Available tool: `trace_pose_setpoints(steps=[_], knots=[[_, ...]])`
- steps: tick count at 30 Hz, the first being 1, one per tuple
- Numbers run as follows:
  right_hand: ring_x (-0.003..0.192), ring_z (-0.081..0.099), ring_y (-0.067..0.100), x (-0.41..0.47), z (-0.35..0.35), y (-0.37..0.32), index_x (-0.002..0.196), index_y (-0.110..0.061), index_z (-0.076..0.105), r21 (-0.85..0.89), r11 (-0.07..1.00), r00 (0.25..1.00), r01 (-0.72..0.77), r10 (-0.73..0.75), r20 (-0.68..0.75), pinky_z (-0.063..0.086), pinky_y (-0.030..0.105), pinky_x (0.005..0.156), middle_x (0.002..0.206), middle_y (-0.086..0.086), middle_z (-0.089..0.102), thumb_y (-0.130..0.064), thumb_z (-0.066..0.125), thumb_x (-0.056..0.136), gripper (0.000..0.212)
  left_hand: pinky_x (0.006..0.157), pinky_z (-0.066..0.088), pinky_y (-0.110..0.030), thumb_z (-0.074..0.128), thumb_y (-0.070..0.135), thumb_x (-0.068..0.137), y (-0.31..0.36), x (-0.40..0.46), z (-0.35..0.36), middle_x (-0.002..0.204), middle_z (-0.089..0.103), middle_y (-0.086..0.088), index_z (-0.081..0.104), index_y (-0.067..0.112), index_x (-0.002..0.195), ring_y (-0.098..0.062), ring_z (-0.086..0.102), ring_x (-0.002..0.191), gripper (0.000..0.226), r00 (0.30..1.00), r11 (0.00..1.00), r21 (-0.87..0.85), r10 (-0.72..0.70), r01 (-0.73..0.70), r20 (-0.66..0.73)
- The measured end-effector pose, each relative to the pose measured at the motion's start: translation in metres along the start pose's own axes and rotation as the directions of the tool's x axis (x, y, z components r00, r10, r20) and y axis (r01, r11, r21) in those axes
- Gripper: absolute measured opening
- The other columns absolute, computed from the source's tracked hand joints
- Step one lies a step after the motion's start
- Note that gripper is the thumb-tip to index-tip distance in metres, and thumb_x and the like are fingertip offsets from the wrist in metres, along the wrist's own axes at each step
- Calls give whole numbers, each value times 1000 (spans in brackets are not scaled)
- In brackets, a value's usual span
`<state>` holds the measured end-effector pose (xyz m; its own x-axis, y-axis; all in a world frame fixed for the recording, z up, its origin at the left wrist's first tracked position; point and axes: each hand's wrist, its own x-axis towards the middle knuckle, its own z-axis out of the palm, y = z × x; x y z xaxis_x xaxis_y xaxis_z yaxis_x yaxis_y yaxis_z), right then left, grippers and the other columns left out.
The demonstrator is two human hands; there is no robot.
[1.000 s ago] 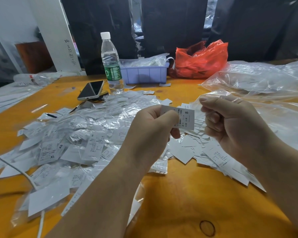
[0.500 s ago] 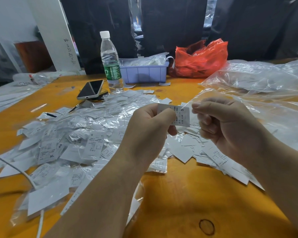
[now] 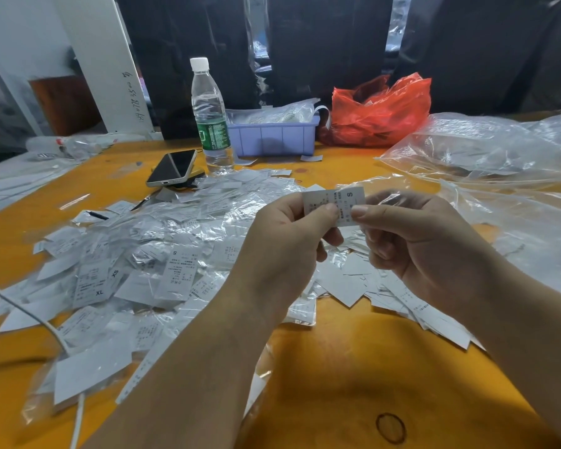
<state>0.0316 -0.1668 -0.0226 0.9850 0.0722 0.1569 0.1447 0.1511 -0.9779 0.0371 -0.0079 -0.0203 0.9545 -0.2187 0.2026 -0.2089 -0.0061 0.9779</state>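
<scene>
Because both thumbs pinch it against curled fingers, the small white paper tag marked S (image 3: 337, 199) is held flat, print toward the person, probably for reading or sleeving. The left hand (image 3: 289, 244) grips its left half and the right hand (image 3: 415, 251) its right edge, above the orange wooden table (image 3: 337, 367). The heap of white sleeved tags (image 3: 149, 254) lies at 9 o'clock, within reach.
</scene>
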Motion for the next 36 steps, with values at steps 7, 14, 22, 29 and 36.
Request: trace_pose_setpoints(steps=[7, 14, 22, 29, 36], knots=[[46, 35, 11, 0, 2, 3, 68, -17, 73, 6, 999, 999, 43, -43, -14, 34, 20, 43, 53, 2, 42, -21, 71, 68, 5, 49, 42, -20, 47, 25, 101, -7, -2, 8, 70, 69, 3, 68, 28, 94, -8, 55, 57, 23, 999, 1000, 2, 7, -8, 40], [47, 40, 13, -1, 3, 11, 89, 1, 71, -50, 996, 998, 68, -68, 19, 33, 24, 48, 52, 3, 48, -22, 69, 72, 27, 45, 37, -22, 37, 11, 97, 0, 7, 15, 55, 61, 5, 60, 24, 81, -9, 52, 47, 31, 981, 981, 158, -135, 112, 141], [46, 36, 11, -1, 3, 7, 79, -10, 70, 44, 997, 995, -69, 65, 77, 34, 20, 42, 57, 5, 42, -18, 78, 63, 20, 41, 30, -14, 39, 9, 99, 0, 0, -4, 45, 43, 7, 65, 5, 96, -5, 34, 41, 26, 989, 999, 14, 44, -46, 143], [48, 40, 10, -2, 1, 3, 90, -4, 69, -86, 972, 954, -217, 230, 194, 35, 20, 43, 59, 4, 46, -17, 76, 62, 32, 42, 31, -12, 53, 13, 97, -2, 3, -7, 44, 45, 16, 67, 11, 81, -4, 39, 40, 21, 996, 991, 106, 73, -79, 56], [53, 52, 1, 0, -11, -3, 88, -25, 69, -800, 600, 998, -6, -46, -42, 38, 17, 51, 66, -10, 61, -34, 72, 83, 11, 46, 33, -22, 64, 18, 83, -8, 15, -28, 44, 49, 14, 68, 13, 73, -2, 40, 39, 12, 976, 921, 366, -64, 138, -207]])
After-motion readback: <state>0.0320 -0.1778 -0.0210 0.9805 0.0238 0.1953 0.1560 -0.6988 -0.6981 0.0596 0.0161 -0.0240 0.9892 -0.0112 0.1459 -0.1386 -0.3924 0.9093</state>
